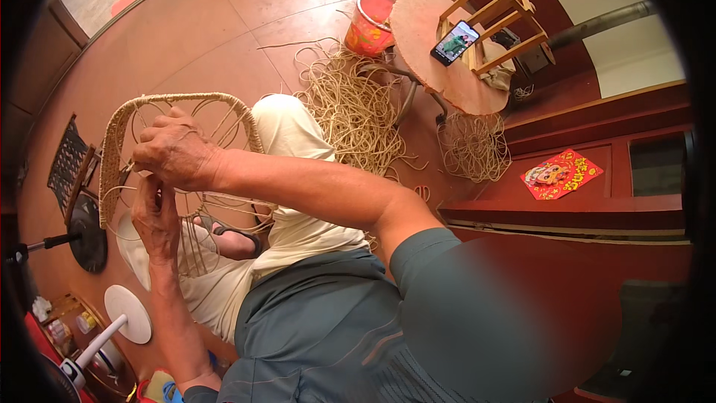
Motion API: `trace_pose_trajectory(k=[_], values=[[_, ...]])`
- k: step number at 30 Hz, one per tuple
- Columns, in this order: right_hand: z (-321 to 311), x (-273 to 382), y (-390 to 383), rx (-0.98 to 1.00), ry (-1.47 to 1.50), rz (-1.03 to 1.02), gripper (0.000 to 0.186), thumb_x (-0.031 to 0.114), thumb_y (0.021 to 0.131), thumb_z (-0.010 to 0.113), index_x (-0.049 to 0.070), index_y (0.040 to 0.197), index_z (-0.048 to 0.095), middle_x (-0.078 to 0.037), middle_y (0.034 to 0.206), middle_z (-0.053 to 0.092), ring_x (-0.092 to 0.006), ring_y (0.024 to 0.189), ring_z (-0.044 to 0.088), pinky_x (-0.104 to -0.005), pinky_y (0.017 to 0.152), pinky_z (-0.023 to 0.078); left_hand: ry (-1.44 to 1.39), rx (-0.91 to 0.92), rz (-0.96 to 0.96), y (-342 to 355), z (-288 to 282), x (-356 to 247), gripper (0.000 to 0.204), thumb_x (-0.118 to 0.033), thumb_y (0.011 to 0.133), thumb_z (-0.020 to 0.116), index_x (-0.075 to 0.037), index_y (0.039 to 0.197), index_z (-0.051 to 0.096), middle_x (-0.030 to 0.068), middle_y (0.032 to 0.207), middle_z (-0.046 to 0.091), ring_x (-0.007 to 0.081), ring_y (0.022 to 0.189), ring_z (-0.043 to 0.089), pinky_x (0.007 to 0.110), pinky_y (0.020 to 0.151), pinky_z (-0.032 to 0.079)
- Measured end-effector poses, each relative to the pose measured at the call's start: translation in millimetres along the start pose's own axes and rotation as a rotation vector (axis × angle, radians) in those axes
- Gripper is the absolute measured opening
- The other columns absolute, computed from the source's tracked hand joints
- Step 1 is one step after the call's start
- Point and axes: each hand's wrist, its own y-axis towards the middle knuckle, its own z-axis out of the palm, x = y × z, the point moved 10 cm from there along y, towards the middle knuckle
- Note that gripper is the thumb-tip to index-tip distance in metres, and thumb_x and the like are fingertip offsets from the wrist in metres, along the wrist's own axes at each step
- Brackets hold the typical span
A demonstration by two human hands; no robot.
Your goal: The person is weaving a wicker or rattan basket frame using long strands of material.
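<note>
A partly woven frame (239,108) with a rim wrapped in tan cord rests against my lap, its inside crossed by bare curved strands. My right hand (177,151) reaches across from the right and is closed at the frame's left side, fingers curled over a thin strand of cord (119,188). Just below it my left hand (155,218) is closed too, fingertips pinched close to the right hand; what lies between them is mostly hidden. Loose strands hang from the frame's lower edge over my pale trousers (294,123).
A large heap of tan cord (350,101) lies on the floor ahead, beside a red bucket (371,26). Right of it, a round table (418,37) bears a phone (455,43) and a wooden frame (488,11). A dark woven seat (68,160) stands at left, near a white disc-shaped base (128,313).
</note>
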Motion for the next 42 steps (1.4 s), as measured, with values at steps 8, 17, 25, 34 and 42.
trace_pose_trajectory(k=[8,17,25,34,42], values=[[-29.7,-5.5,-41.6,-0.165,0.086,0.121,0.018,0.029,0.097,0.075,0.013,0.106,0.076,-0.008,0.099,0.069,-0.0288,0.095,0.067,-0.0436,0.085,0.047,-0.144,-0.001,-0.241,2.8,7.0,14.6,0.016,-0.015,0.107,0.072,0.000,0.105,0.068,0.0022,0.089,0.067,0.0096,0.081,0.058,0.030,0.072,0.047],[-20.8,-0.9,-66.2,-0.040,-0.096,0.029,0.026,0.025,0.091,0.077,0.012,0.112,0.068,-0.006,0.109,0.068,-0.0252,0.093,0.067,-0.0412,0.085,0.048,-0.083,0.045,-0.345,4.7,9.1,26.5,0.013,-0.014,0.106,0.072,-0.002,0.102,0.067,0.0000,0.084,0.065,0.0085,0.075,0.056,0.028,0.067,0.046],[-20.5,2.2,-63.6,-0.066,-0.174,-0.062,0.035,0.031,0.089,0.080,0.017,0.118,0.067,-0.001,0.117,0.067,-0.0179,0.087,0.067,-0.0374,0.079,0.050,-0.148,0.009,-0.308,8.6,6.9,29.5,0.011,-0.013,0.108,0.067,-0.002,0.105,0.064,0.0032,0.088,0.068,0.0100,0.079,0.064,0.029,0.073,0.052],[-14.2,0.3,-63.7,-0.070,-0.118,-0.128,0.024,0.026,0.092,0.074,0.022,0.116,0.071,0.007,0.104,0.069,-0.0153,0.083,0.067,-0.0349,0.076,0.050,-0.142,0.041,-0.323,9.3,9.2,37.5,0.013,-0.012,0.114,0.059,-0.002,0.120,0.065,0.0049,0.100,0.068,0.0114,0.093,0.066,0.031,0.087,0.056],[-5.9,8.5,-63.6,0.010,-0.245,-0.209,0.030,0.021,0.089,0.069,0.022,0.119,0.073,0.005,0.096,0.064,-0.0157,0.083,0.066,-0.0354,0.075,0.050,-0.036,-0.017,-0.249,20.6,0.1,28.9,0.017,-0.017,0.113,0.058,-0.001,0.114,0.064,0.0113,0.090,0.068,0.0159,0.079,0.063,0.035,0.073,0.053]])
